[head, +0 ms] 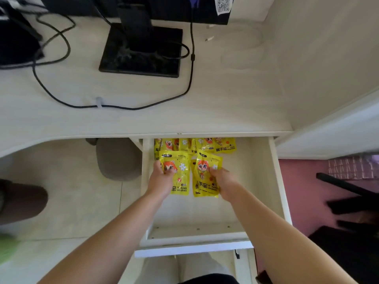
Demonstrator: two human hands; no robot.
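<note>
1. While both arms reach in from the bottom of the shot, the biggest thing in view is the white desk (143, 111), which fills the whole top half.
2. Next is the open drawer (277, 181), pulled out from under the desk edge toward the person. Everything yellow sits in here.
3. On the desk sits a black monitor base (141, 52), toward the back and left of centre.
4. Under the desk, left of the drawer, there's a grey stool (117, 158) on the tiled floor.
5. A black cable (123, 107) loops across the desktop in front of the base.
6. At the back of the drawer, half tucked under the desk edge, is a heap of yellow packets (213, 145), overlapping each other.
7. The left packet (181, 177) and the right packet (205, 181) are side by side in front of that heap, print facing up. Can't tell if they're lifted or lying on the drawer floor.
8. The left hand (161, 181) has its fingers curled over the left packet's near-left corner, pinching it.
9. The right hand (225, 183) grips the right packet along its right edge, fingers curled onto the front. Another yellow edge peeks out behind it, and I can't tell whether that's in the grip too.
</note>
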